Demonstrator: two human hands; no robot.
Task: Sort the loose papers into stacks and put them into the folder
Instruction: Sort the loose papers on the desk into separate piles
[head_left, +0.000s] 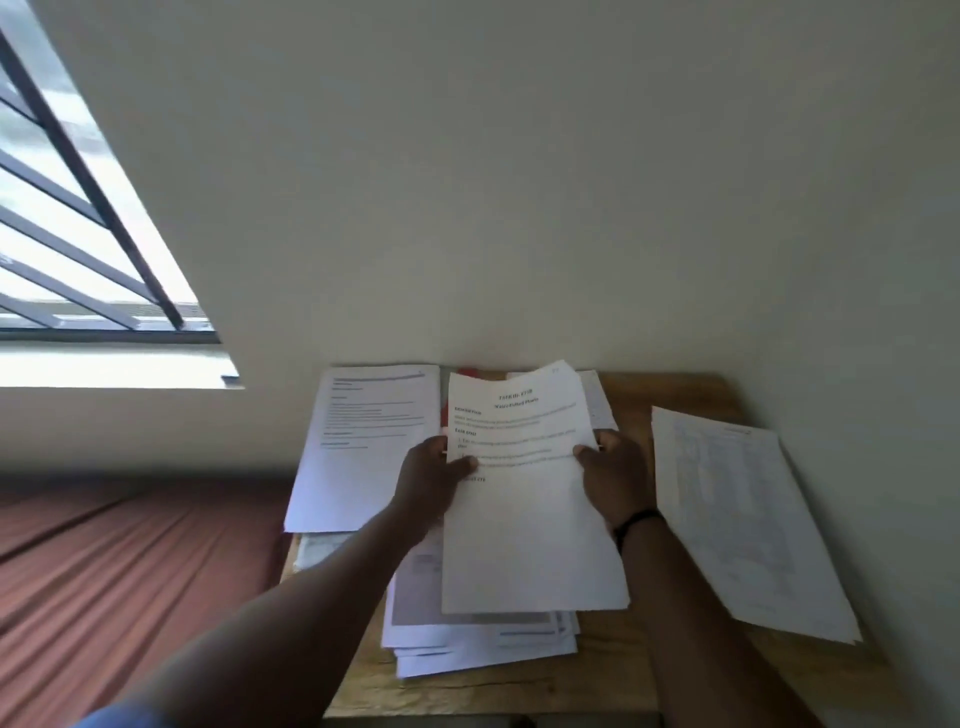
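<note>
A printed white sheet with a bold heading is lifted above the small wooden table. My left hand pinches its left edge, thumb on top. My right hand pinches its right edge. Under the sheet lies a loose pile of papers, fanned out toward the table's front. A stack of text pages sits on the table's left side, overhanging its edge. Another stack with table-like print lies at the right. A red strip, possibly the folder, peeks out behind the held sheet.
The table stands against a pale wall. A bed with a reddish-brown cover runs along the left. A barred window is at the upper left. A dark band circles my right wrist.
</note>
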